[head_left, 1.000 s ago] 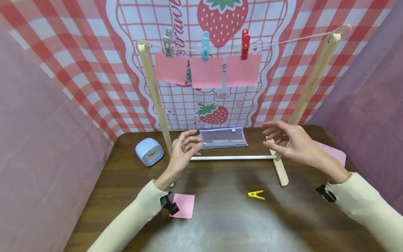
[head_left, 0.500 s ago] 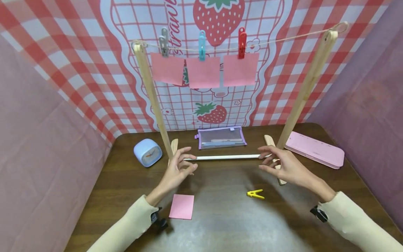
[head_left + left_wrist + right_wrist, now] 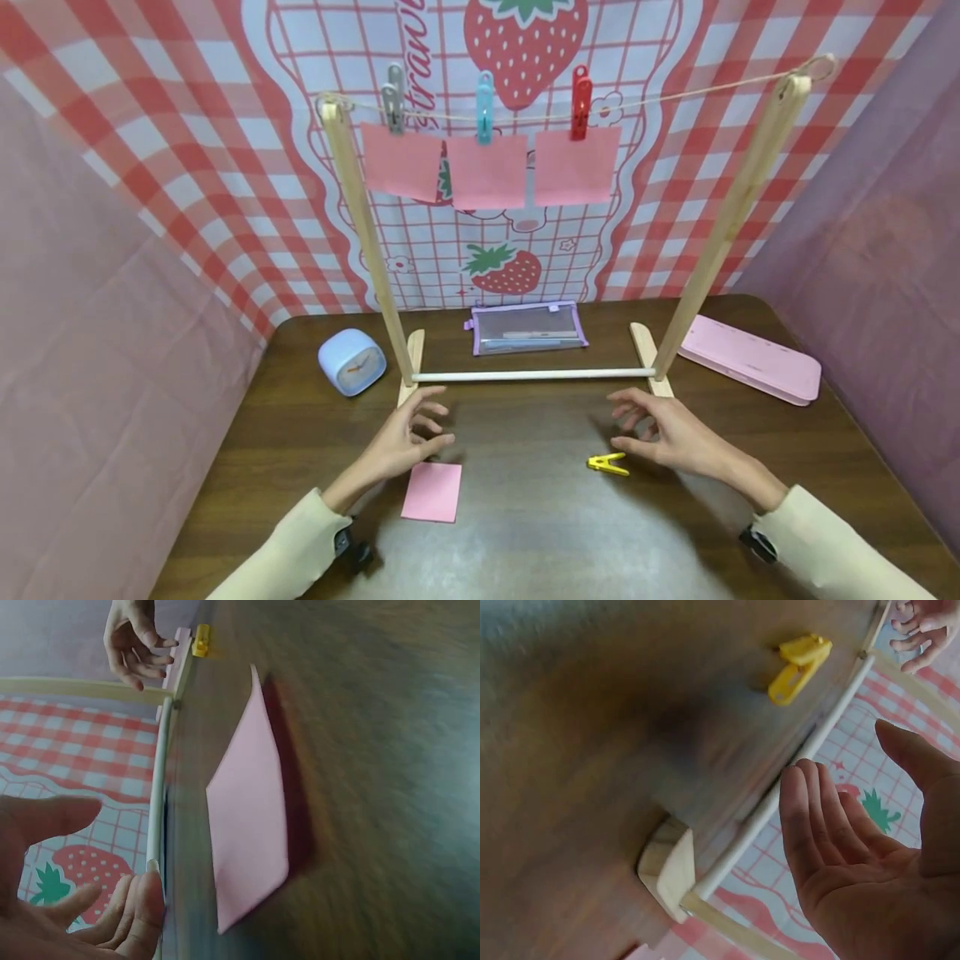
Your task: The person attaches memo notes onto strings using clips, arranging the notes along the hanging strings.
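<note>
My left hand point(image 3: 401, 437) hovers just behind a pink paper square point(image 3: 432, 492) on the table, fingers loosely bent and holding nothing. In the left wrist view the pink square point(image 3: 251, 814) lies beyond the fingers, apart from them. My right hand point(image 3: 667, 433) hangs above the table close to a yellow clothespin point(image 3: 607, 464), thumb and fingers spread apart. Nothing is in that hand. The right wrist view shows the yellow clothespin point(image 3: 800, 667) lying apart from the right hand point(image 3: 870, 847).
A wooden frame point(image 3: 363, 225) carries a string with three pink papers point(image 3: 489, 172) under grey, blue and red clothespins point(image 3: 581, 104). A white rod point(image 3: 532, 375) joins its feet. Behind lie a mesh pouch point(image 3: 528, 328), a blue clock point(image 3: 352, 362) and a pink case point(image 3: 750, 360).
Both hands have come down and toward the front of the table, from near the white rod to beside the pink square and the yellow clothespin. The hanging papers stay in place.
</note>
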Action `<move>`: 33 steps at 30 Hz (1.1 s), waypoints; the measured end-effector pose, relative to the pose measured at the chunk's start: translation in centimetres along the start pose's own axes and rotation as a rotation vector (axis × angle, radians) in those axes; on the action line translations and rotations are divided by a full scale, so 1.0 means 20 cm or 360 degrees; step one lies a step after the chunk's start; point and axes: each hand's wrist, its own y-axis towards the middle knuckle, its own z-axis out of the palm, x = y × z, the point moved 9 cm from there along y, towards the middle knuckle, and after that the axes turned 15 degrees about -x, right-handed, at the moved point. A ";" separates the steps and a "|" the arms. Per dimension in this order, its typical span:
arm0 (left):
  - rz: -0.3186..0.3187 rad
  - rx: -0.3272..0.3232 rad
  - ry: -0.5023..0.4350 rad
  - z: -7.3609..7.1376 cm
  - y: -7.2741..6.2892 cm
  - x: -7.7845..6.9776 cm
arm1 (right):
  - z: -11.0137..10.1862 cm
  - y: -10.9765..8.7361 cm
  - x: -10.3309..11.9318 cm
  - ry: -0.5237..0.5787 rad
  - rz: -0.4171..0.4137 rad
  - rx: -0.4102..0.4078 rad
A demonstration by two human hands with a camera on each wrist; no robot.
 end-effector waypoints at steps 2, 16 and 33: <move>0.0035 0.0047 0.0085 0.00 -0.03 0.01 | 0.03 -0.02 -0.01 -0.0008 0.0018 0.0029; 0.0425 0.0243 0.0573 -0.04 -0.17 0.00 | 0.11 -0.13 -0.01 -0.0131 -0.0018 0.0077; 0.0305 0.0250 0.0701 -0.04 -0.20 0.04 | 0.10 -0.16 -0.01 -0.0169 -0.0101 0.0025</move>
